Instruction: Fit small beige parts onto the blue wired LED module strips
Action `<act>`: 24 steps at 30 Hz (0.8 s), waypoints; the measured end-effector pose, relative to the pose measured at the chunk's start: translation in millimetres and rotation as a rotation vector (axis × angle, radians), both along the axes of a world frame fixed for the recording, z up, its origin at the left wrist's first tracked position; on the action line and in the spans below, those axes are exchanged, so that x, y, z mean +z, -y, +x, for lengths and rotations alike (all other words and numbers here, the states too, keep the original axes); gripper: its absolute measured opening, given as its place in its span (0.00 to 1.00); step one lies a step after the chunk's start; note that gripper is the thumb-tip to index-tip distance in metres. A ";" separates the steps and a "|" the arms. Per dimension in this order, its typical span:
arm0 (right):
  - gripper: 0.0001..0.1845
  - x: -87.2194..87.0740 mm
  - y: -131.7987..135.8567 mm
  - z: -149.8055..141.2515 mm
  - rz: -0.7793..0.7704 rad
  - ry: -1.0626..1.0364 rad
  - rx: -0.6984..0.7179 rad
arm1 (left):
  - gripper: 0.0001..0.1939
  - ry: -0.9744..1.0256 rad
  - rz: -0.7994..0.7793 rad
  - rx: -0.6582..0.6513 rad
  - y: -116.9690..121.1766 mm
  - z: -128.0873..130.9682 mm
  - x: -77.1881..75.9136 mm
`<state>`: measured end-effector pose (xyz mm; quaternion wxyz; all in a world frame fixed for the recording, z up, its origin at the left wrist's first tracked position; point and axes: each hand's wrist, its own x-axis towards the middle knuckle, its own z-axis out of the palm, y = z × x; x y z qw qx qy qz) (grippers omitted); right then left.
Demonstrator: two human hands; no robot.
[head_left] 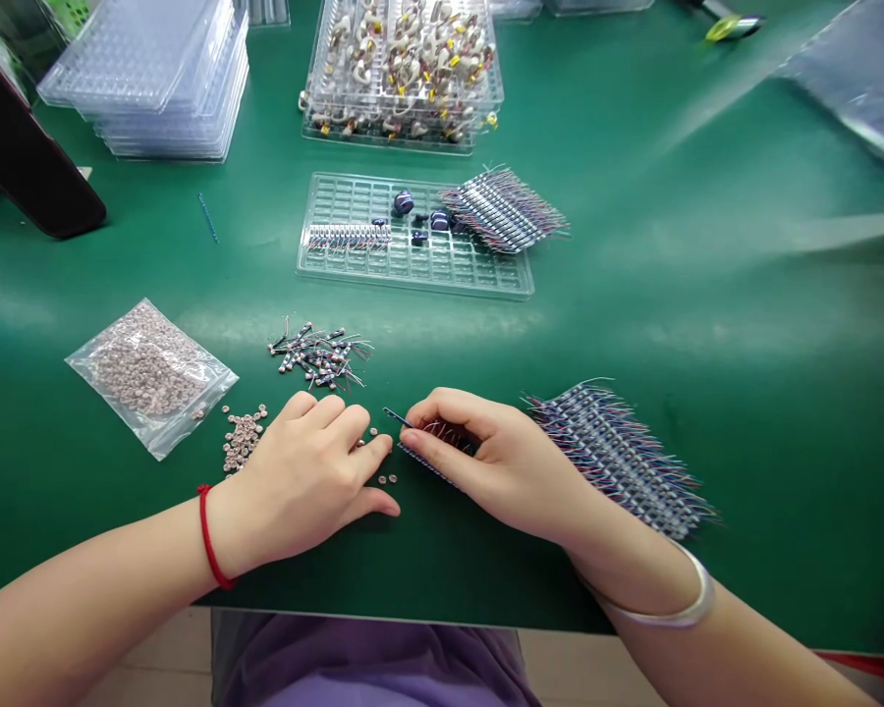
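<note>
My left hand [313, 481] rests low over the green table, its thumb apart from the bent fingers and nothing visible between them. Small pinkish ring-like pieces [388, 479] lie by its fingertips, some hidden under the hand. A loose heap of the same pieces [243, 439] sits left of it. My right hand [497, 457] pinches a strip of small wired parts [431, 464] between thumb and fingers; thin wires show inside the grip. A slim dark blue tip [396, 417] sticks out past the fingertips. Beyond the left hand lies a pile of short wired parts [322, 355].
A zip bag of ring pieces [151, 363] lies left, stacked wired strips [626, 457] right. Behind are a clear tray [413, 280] with parts, a filled tray stack [405, 74], clear trays [154, 79], a dark upright object [29, 147] and a blue stick [207, 217].
</note>
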<state>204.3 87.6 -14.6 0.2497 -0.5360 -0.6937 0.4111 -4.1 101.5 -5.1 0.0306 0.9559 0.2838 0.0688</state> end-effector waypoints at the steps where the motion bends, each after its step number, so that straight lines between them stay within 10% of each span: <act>1: 0.07 0.0 0.3 -0.8 0.005 0.004 -0.008 | 0.22 0.003 -0.002 -0.001 -0.3 -0.4 -0.1; 24: 0.07 -2.7 3.7 -1.7 0.056 -0.021 -0.010 | 0.23 0.029 0.050 -0.014 0.0 -1.3 -5.2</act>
